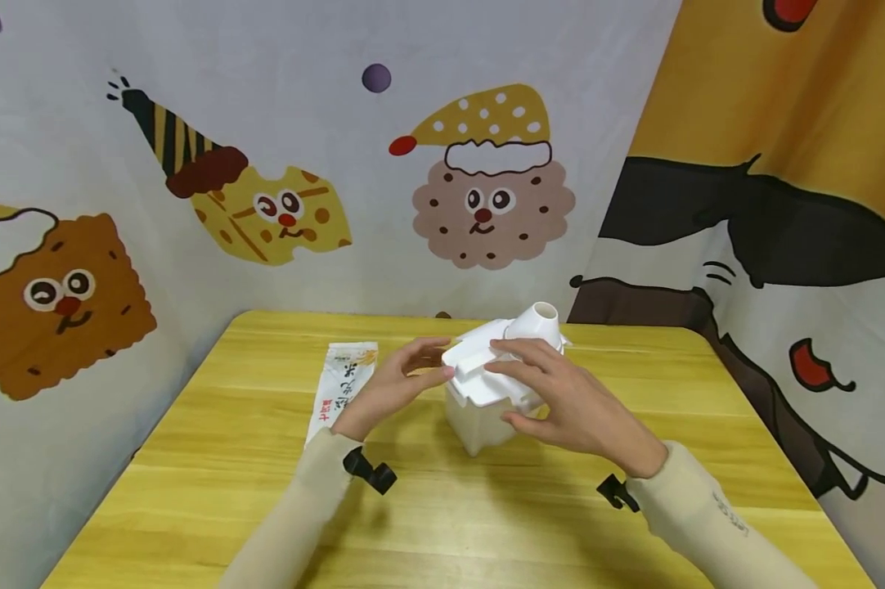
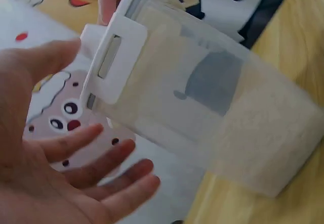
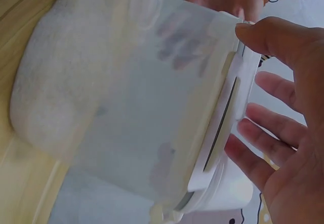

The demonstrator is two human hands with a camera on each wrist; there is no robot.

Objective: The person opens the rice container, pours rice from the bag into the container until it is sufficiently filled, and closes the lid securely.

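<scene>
A translucent plastic container with a white lid stands upright on the table. From the far right of its top rises a white tapered spout. Pale contents fill the bottom part. My left hand is at the lid's left side, thumb by its edge and fingers spread, a white side clip facing the palm. Over the lid's right side is my right hand; in the right wrist view its thumb meets the lid's edge and the other fingers extend loosely beside the clip.
Left of the container, a white packet with printed characters lies flat, partly behind my left wrist. The yellow wood-grain table ends at a cartoon-printed cloth behind. Each wrist carries a black strap mount.
</scene>
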